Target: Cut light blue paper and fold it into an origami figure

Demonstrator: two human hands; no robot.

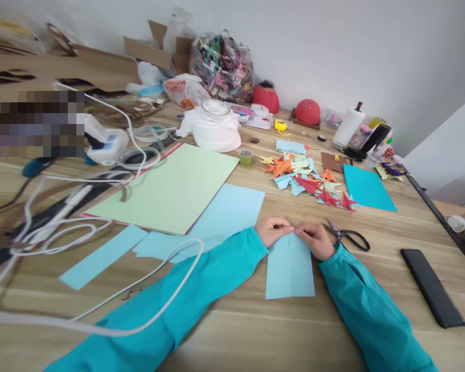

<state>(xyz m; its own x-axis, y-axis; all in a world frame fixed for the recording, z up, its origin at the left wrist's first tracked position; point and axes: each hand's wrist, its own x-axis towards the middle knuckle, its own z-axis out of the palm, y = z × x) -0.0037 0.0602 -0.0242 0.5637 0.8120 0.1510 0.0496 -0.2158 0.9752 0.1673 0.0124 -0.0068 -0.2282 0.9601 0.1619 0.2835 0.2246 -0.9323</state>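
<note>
A light blue sheet of paper [290, 276] lies on the wooden table in front of me, with a short dark line or slit near its top middle. My left hand [273, 230] pinches its upper edge from the left. From the right, my right hand [316, 239] pinches the same edge, the fingertips of both hands nearly meeting. Just beyond the right hand lie black-handled scissors [349, 237], their blades partly spread. Left of my left hand are a larger light blue sheet [236, 206] and a narrow blue strip [103, 257].
Folded paper pieces [302, 173] in several colours are heaped ahead, beside a turquoise sheet [368, 187]. A green sheet [170, 186] lies left. A white cable [166, 320] loops over my left sleeve. A black phone [432, 287] rests at right.
</note>
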